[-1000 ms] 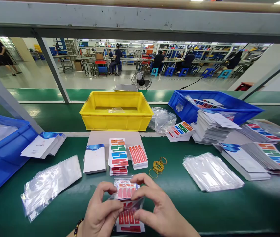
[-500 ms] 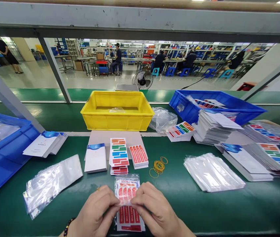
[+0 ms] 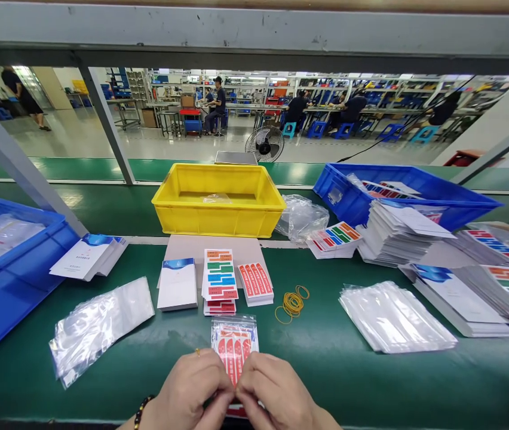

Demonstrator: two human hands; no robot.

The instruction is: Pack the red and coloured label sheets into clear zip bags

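Note:
My left hand (image 3: 196, 388) and my right hand (image 3: 276, 391) meet close to the table's front edge, thumbs and fingers pinched together. Between them is a clear zip bag with red-and-white label sheets, most of it hidden under my hands. Just beyond my fingertips shows a clear zip top and red label strips (image 3: 235, 352); whether this is the same bag or another under it, I cannot tell. Farther back stand a stack of white booklets (image 3: 177, 286), multicoloured label sheets (image 3: 220, 278) and red label sheets (image 3: 255, 282).
Loose clear bags lie at left (image 3: 104, 325) and right (image 3: 395, 316). Yellow rubber bands (image 3: 293, 304) sit right of the labels. A yellow bin (image 3: 218, 220) stands behind, with blue bins at left (image 3: 17, 298) and right (image 3: 339, 194). Booklet stacks (image 3: 456, 301) fill the right side.
Both hands have drawn nearer to me and closed in on each other, so their fingertips nearly touch. The lower red labels, visible before, are now mostly covered.

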